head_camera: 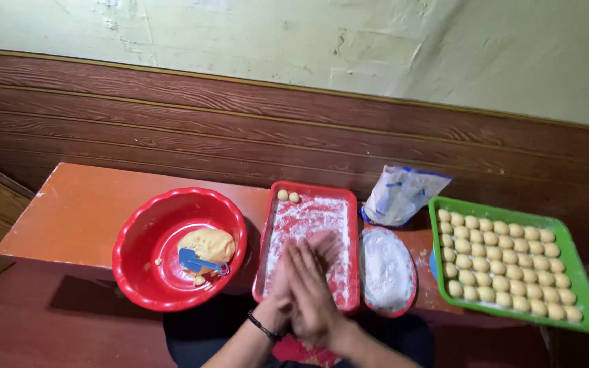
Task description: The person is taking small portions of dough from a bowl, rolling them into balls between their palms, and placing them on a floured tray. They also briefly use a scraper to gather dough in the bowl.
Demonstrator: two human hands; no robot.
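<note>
Dark wood panelling below a pale, cracked wall backs the orange table (83,211), a low surface set against that wall.

My left hand (282,283) and my right hand (316,293) are pressed palm to palm, fingers extended, above the near end of the red tray (349,204). Whether anything lies between the palms cannot be determined; both are blurred. A dark band sits on my left wrist.

The red tray stands at the table's centre, its floor dusted with white flour. Two small dough balls (288,196) lie side by side in its far left corner.

Left of the tray, touching it, is the red bowl (138,238). It contains a lump of yellow dough (207,242) with a blue scraper (195,261) lying against the lump's near side.

Right of the tray, at the near edge, is an oval dish of flour (386,269). Behind it, by the wall, a white and blue bag (400,194) stands open.

At the right end, the green tray (581,272) holds rows of finished dough balls (502,266), closely packed, and overhangs the near edge.
</note>
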